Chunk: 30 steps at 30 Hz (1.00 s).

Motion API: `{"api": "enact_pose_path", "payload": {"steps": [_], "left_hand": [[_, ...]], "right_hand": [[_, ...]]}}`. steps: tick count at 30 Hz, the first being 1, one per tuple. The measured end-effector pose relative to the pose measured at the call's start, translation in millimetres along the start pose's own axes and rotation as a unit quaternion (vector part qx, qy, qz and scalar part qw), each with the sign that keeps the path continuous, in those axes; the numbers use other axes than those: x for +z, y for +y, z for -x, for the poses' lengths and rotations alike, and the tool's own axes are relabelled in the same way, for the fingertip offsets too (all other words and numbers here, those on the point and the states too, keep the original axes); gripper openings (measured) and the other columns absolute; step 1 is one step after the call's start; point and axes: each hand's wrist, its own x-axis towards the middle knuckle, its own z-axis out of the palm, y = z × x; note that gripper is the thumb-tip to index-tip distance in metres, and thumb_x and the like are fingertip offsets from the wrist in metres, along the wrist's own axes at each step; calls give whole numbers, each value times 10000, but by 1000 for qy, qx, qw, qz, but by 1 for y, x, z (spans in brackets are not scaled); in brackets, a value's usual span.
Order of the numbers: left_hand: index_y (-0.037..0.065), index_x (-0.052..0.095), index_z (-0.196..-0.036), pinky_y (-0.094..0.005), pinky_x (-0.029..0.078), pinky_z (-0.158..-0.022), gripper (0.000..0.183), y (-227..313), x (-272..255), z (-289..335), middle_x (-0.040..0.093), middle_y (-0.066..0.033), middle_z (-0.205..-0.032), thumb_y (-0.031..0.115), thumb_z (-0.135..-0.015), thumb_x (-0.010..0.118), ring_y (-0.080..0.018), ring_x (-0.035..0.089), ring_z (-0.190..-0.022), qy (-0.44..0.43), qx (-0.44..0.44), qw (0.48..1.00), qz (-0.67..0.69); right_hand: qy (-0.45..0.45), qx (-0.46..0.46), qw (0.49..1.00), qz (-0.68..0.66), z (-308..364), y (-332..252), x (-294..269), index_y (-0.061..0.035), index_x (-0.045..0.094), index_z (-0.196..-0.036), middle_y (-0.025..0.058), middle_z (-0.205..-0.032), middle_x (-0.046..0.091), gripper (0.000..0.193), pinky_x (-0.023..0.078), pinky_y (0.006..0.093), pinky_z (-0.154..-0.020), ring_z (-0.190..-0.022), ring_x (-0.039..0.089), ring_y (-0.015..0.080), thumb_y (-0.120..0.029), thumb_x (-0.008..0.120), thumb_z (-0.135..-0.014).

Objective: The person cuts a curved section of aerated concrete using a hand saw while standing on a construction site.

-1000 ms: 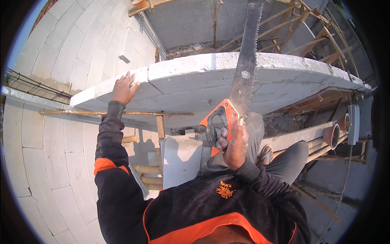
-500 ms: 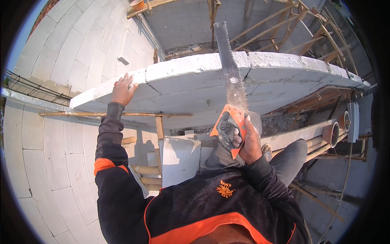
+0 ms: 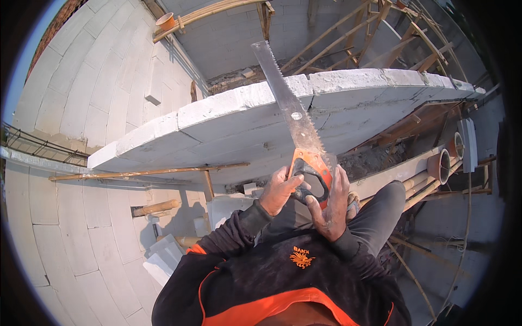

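Note:
A handsaw [image 3: 303, 133] with a toothed metal blade and an orange-and-black handle points up and slightly left in front of me. My left hand [image 3: 278, 191] is closed on the left side of the handle. On the other side, my right hand [image 3: 333, 209] holds the handle between thumb and palm, its fingers pointing upward. Beyond the hands runs a wall of pale blocks [image 3: 228, 130] with a rough white top. The blade crosses in front of that top; I cannot tell whether they touch.
A bamboo pole [image 3: 147, 171] lies along the wall's near side at left. Pale block pieces [image 3: 166, 255] are below it. Orange buckets [image 3: 438, 165] stand by bamboo poles [image 3: 421, 191] at right. Wooden scaffolding [image 3: 375, 32] rises beyond the wall. A rope [image 3: 468, 217] hangs at far right.
My left hand has left the wall's top and come to the saw's handle. The blade now leans further left. My right hand stays at the handle, its fingers pointing up.

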Motion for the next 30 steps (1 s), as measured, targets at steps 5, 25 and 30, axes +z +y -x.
{"api": "enact_pose_path", "payload": {"steps": [5,25,30], "left_hand": [[27,559,-1042,-258,489,-837,233,3,21,-8,585,-12,-922,259,-1016,568,-81,564,-896,13,25,1000,13],[139,494,-1460,-471,252,-1175,781,197,-394,31,461,-212,-1482,669,-888,540,-402,370,-1399,363,23,549,-753],[145,524,-1426,-476,250,-1171,757,200,-380,38,510,-146,-1440,673,-883,539,-408,365,-1377,359,27,559,-747]], "right_hand": [[-146,-149,921,328,0,-14,-14,-48,423,-1469,152,-1265,553,765,323,509,-1025,-1151,540,279,-199,723,-781],[-108,372,712,-586,39,17,-49,-104,520,-1181,-9,-766,453,325,444,286,-591,-660,480,104,-396,532,-1038],[-77,437,695,-566,0,-5,6,-92,522,-1154,-10,-739,467,311,457,292,-587,-584,451,101,-377,553,-1035]]}}
